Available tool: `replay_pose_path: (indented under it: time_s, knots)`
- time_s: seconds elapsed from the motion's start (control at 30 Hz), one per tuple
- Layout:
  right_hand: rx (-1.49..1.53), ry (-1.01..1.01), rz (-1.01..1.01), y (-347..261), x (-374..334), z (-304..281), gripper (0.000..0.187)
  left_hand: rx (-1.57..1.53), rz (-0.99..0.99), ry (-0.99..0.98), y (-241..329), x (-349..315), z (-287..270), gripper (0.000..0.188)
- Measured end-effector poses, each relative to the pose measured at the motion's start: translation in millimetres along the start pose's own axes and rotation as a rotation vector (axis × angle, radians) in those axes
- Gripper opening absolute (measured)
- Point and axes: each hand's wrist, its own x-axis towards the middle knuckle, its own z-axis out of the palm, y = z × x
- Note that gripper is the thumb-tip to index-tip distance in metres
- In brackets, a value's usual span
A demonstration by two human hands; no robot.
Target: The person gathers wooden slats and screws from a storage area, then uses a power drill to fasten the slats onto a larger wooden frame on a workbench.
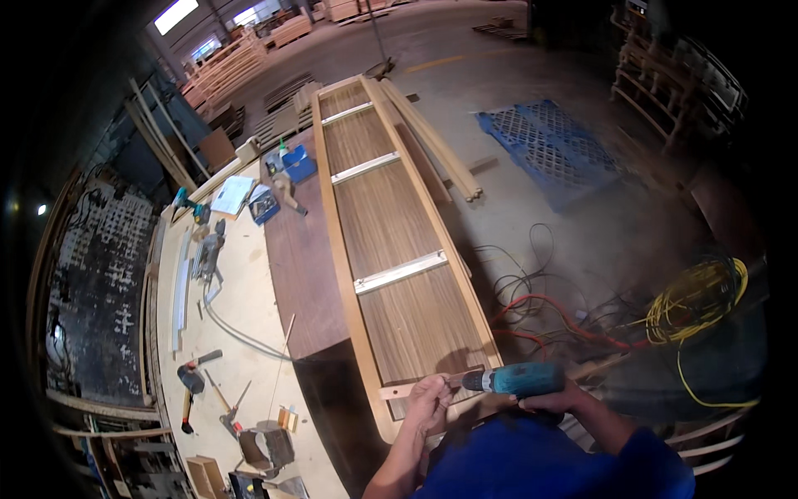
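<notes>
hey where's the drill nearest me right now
In the head view, the teal drill is in your right hand, low and right of centre, pointing left toward your left hand at the near end of the wooden frame.

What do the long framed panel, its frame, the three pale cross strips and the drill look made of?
Panel: wood veneer or wood-look laminate; streaky brown grain.
Frame: probably wood, smooth; even tan colour.
Pale cross strips: whitish; metal or pale wood, can't tell.
Drill: housing likely moulded plastic, from its teal, rounded shell.
</notes>
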Motion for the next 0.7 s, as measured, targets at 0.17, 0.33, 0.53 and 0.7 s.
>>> replay_pose_path:
  time_s: [0.17, 0.33, 0.53, 0.7]
  knots:
    - [0.054, -0.017, -0.029, -0.9, -11.9, -2.1, 0.033, 0.357, -0.098, -0.022, 29.1, -3.7, 8.3, 0.016]
    - [0.039, -0.011, -0.064, 5.8, -14.3, -1.2, 0.033, 0.407, -0.218, -0.047, 38.1, 1.5, 8.8, 0.016]
    - [0.048, -0.021, -0.076, 27.4, -9.7, -3.7, 0.032, 0.341, -0.222, -0.092, 21.2, 0.6, -6.1, 0.02]
    - [0.059, -0.033, -0.162, 25.7, -11.3, -3.0, 0.032, 0.023, -0.165, -0.139, 2.4, 3.5, -10.0, 0.021]
